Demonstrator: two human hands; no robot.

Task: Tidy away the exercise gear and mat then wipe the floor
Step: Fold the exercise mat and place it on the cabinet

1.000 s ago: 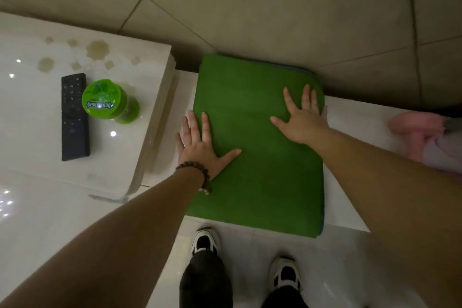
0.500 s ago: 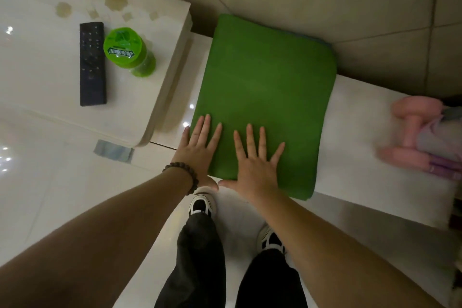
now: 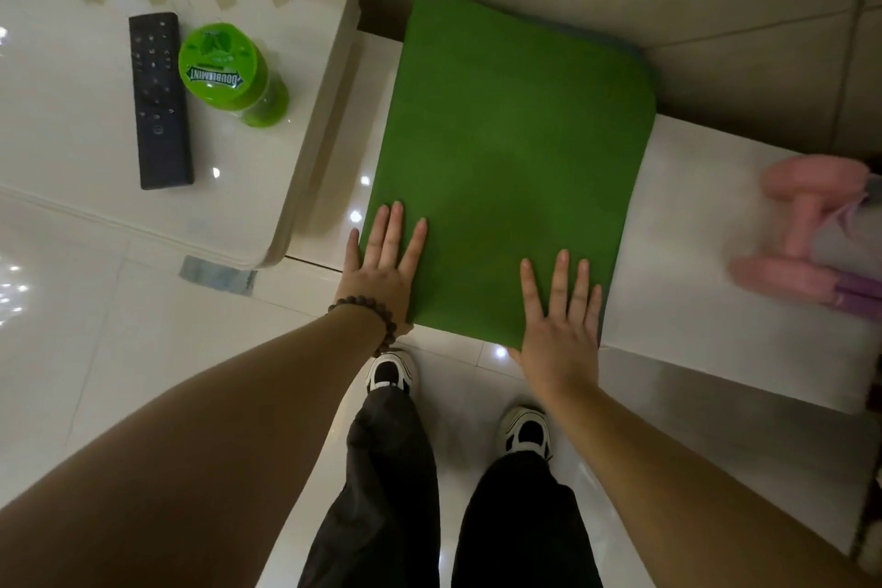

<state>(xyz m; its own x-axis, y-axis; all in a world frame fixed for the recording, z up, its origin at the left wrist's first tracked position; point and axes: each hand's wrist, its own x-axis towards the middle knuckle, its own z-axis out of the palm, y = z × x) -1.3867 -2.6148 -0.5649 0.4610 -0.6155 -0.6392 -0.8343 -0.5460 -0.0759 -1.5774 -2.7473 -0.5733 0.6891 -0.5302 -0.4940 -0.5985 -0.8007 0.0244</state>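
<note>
- green folded mat (image 3: 510, 158) lies flat on a low white bench (image 3: 716, 253), its far end reaching the tiled wall and its near edge hanging just over the bench's front lip.
- left hand (image 3: 382, 272) lies flat on the mat's near left corner; this grip is open, fingers straight and a little spread, the outer fingers over the mat's left edge.
- a dark bead bracelet (image 3: 377, 315) circles the left wrist.
- right hand (image 3: 558, 325) lies flat on the mat's near right corner; this grip is open too, fingers straight and pointing toward the wall, the palm over the near edge.
- the mat sits under both palms, not clasped by either; most of its surface stretches away beyond the fingertips.
- pink dumbbell (image 3: 802, 229) rests on the same bench, well to the right of the mat, blurred, with a pale purple thing (image 3: 859, 291) against it that i cannot make out.
- to the left, a higher white bench (image 3: 71, 134) carries a dark remote (image 3: 160, 100) and, just beside it, a green doublemint tub (image 3: 224, 67).
- below the hands, two white and black shoes (image 3: 525, 430) and dark trouser legs stand on the glossy white floor (image 3: 95, 349).
</note>
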